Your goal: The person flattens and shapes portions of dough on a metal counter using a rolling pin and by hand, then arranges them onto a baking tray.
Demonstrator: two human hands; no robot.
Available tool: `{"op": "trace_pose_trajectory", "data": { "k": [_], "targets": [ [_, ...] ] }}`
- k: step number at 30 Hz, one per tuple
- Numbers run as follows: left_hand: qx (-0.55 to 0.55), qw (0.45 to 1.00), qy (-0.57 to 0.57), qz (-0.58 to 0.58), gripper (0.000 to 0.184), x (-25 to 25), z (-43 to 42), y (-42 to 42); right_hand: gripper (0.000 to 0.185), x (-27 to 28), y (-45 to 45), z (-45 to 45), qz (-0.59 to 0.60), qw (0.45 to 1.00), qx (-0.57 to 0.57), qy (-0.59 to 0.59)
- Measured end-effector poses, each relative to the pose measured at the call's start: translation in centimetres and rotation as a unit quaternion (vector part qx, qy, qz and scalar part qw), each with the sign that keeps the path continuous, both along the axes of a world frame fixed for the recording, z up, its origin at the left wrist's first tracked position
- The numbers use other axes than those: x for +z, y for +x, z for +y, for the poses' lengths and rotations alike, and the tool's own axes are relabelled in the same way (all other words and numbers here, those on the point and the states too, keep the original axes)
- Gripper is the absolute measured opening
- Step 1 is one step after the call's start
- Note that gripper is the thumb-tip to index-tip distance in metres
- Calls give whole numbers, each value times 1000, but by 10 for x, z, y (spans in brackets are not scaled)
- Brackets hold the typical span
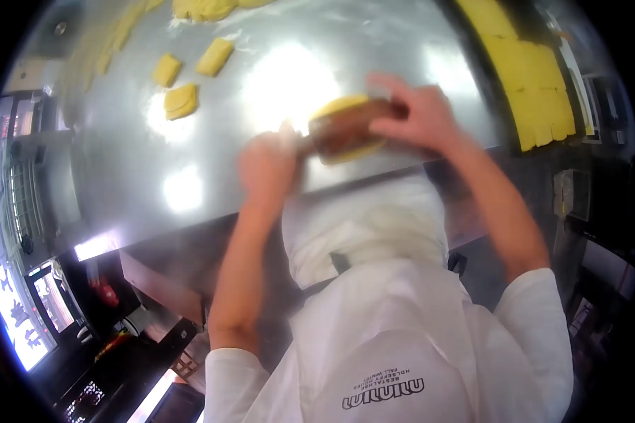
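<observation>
A brown wooden rolling pin (pixel 353 130) lies slantwise across a flat piece of yellow dough (pixel 340 104) near the front edge of the metal table. My left hand (pixel 267 166) is closed around the pin's left handle. At the other end my right hand (pixel 423 116) grips the pin, its thumb and forefinger on either side of the end. Both hands are blurred. The pin covers the middle of the dough, which shows above and below it.
Three small dough pieces, among them a folded one (pixel 181 102), lie on the metal table (pixel 212 155) to the left. More dough (pixel 204 7) sits at the far edge. Flat yellow sheets (pixel 540 92) rest on a dark tray at the right.
</observation>
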State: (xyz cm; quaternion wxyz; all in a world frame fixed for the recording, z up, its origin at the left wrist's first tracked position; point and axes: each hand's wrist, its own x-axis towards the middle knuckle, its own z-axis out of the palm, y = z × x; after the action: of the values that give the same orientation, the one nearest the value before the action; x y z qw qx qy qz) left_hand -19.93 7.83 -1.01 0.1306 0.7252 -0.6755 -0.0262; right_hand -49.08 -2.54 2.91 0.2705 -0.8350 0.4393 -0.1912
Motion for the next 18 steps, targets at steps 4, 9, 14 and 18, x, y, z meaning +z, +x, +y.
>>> {"op": "trace_pose_trajectory", "data": {
  "k": [4, 9, 14, 18],
  "targets": [
    [102, 919, -3, 381, 51, 55, -33, -6, 48, -37, -32, -33, -169, 967, -164, 95],
    [-67, 980, -86, 168, 38, 11, -50, -50, 42, -16, -51, -5, -156, 923, -344, 71],
    [-38, 976, 105, 185, 40, 17, -58, -58, 47, -18, -65, 8, -143, 916, -370, 62],
    [61, 942, 62, 324, 40, 21, -42, -45, 49, -22, -65, 10, -126, 920, -368, 46]
  ]
}}
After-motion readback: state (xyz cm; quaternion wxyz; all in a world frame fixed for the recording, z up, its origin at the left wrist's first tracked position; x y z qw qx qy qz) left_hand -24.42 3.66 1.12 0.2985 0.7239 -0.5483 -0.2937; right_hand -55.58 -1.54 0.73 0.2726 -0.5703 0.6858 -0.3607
